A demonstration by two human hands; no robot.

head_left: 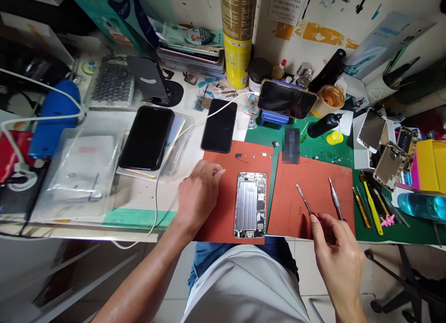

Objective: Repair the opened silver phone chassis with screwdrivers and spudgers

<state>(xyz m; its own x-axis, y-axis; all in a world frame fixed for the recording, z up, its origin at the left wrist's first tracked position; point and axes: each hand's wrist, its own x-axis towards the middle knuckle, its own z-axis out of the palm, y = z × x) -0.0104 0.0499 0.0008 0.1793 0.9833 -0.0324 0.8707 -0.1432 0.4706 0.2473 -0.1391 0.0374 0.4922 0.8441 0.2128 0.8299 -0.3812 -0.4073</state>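
where mat [223, 211] nears edge, phone [248, 207] lies

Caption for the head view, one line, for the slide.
Opened phone on an orange mat, left hand beside it, right hand at a slim metal tool.

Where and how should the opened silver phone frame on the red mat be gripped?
I would pinch the opened silver phone frame by its two long rims, from above, with the left hand. It lies flat, longer than wide, with inner parts exposed on top, so the rims look safest; the right hand holds a slim metal tool.
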